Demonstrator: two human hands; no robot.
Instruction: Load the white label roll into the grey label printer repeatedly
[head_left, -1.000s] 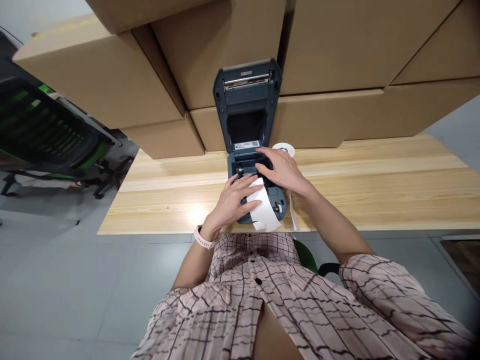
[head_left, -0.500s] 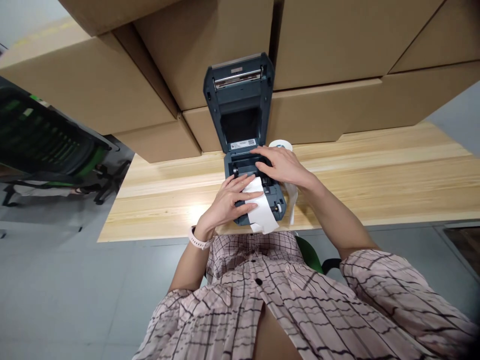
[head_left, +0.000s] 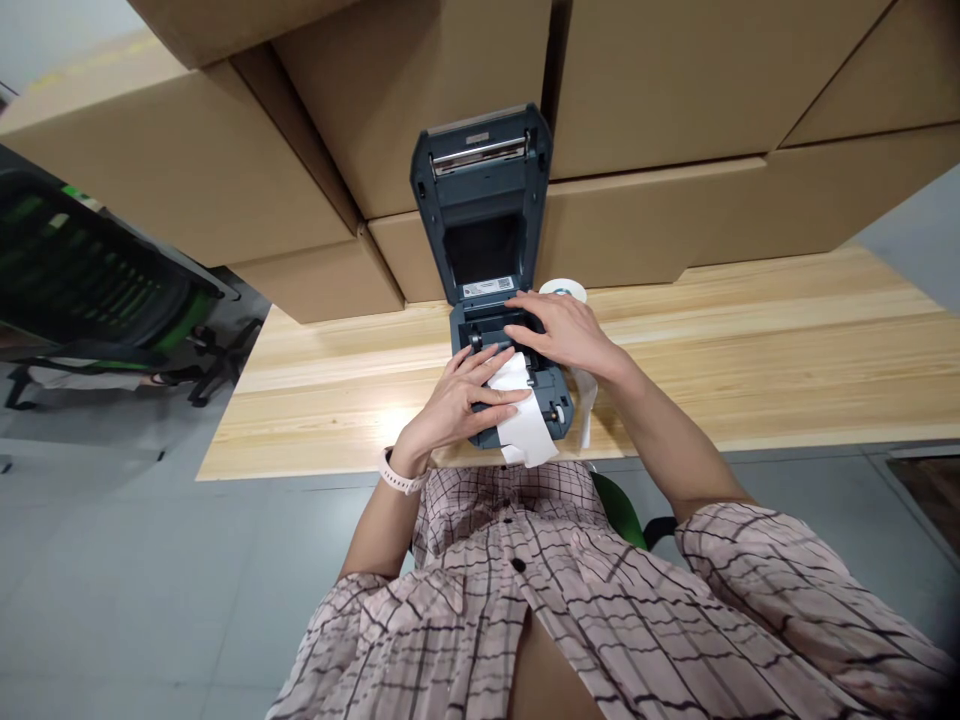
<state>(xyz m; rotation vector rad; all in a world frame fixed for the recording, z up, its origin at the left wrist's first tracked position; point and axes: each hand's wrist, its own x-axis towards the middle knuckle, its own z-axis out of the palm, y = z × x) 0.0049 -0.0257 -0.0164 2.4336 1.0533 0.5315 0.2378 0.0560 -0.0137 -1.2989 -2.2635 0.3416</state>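
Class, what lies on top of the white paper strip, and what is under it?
The left hand lies partly over the strip; the open printer is under it. Parts directly beneath are hidden.

Left hand (head_left: 457,405) covers part of a paper strip (head_left: 528,432); right hand (head_left: 564,330) masks part of an open printer (head_left: 487,205), whose sticker (head_left: 487,287) is illegibly small. Cardboard boxes (head_left: 660,85) are cropped above.
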